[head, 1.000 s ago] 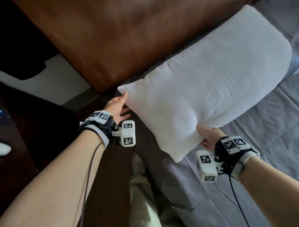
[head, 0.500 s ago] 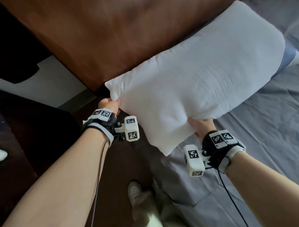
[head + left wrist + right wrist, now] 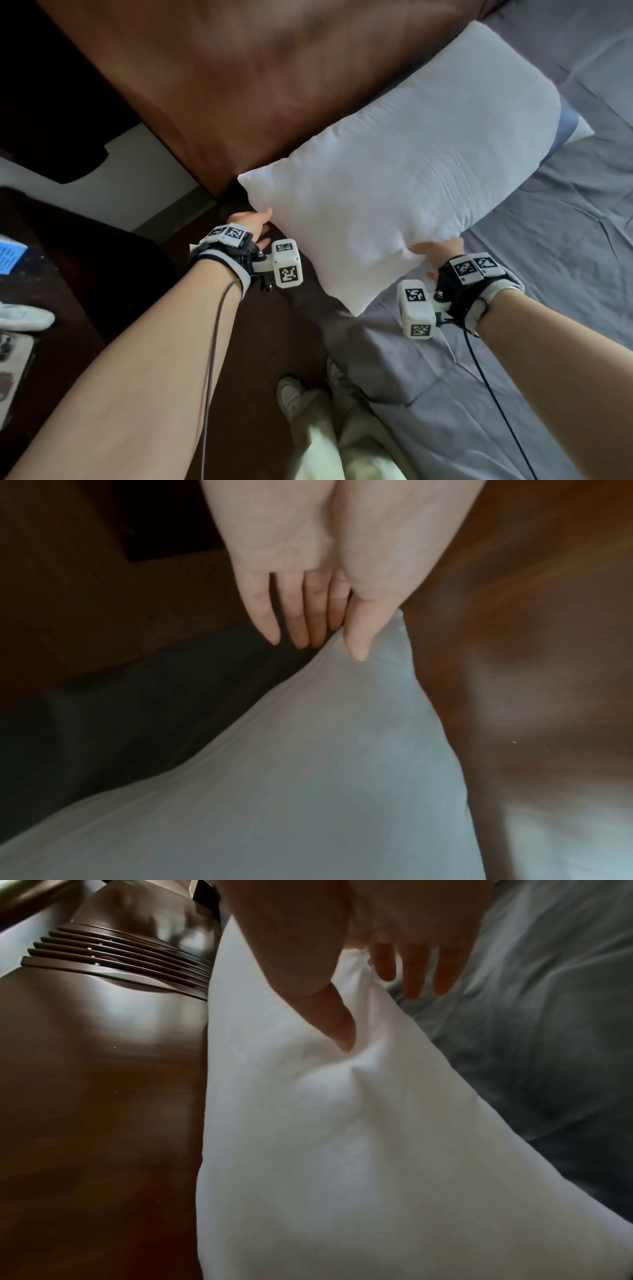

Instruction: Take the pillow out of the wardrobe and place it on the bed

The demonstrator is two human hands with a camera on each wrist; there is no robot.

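The white pillow [image 3: 411, 178] lies slanted along the brown headboard [image 3: 260, 85], over the grey bed sheet [image 3: 548, 274]. Its lower corner juts past the bed's edge. My left hand [image 3: 255, 222] is at the pillow's left corner. In the left wrist view that hand [image 3: 329, 642] has straight fingers, with the thumb laid on the pillow [image 3: 308, 777]. My right hand [image 3: 433, 251] holds the near long edge. In the right wrist view the thumb [image 3: 339, 1026] dents the pillow [image 3: 342, 1150], and the other fingers [image 3: 414, 982] reach under it.
A second pillow with a blue cover [image 3: 572, 126] peeks out under the far end. A dark nightstand [image 3: 85, 260] at the left carries a blue booklet [image 3: 10, 255] and a phone [image 3: 13, 356]. My legs and a white shoe [image 3: 291, 397] stand between nightstand and bed.
Half a second ago my left hand was curled round the pillow's corner; now its fingers are straight and only touch it. My right hand keeps its hold on the near edge.
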